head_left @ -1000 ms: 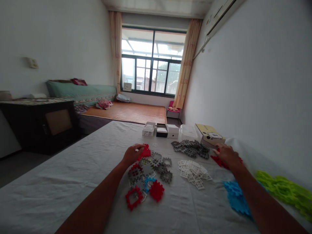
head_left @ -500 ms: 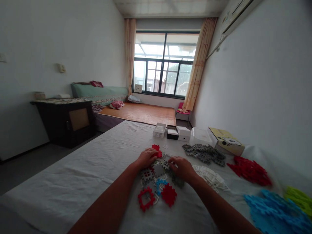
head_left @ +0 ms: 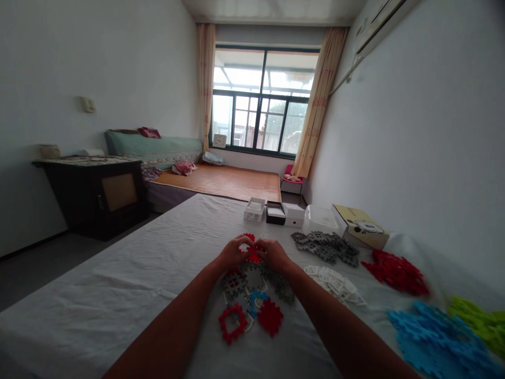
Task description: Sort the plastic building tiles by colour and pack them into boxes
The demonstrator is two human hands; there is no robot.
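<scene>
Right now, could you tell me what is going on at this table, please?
A person works at a cloth-covered table. The left hand and right hand meet on a red tile at the far edge of a mixed cluster of interlocking tiles. To the right lie a grey pile, a white pile, a red pile, a blue pile and a green pile.

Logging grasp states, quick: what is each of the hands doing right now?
Left hand: closed on the red piece.
Right hand: closed on the same red piece.

white-sheeted bed (head_left: 165, 273) under puzzle tiles (head_left: 327, 246)
</scene>
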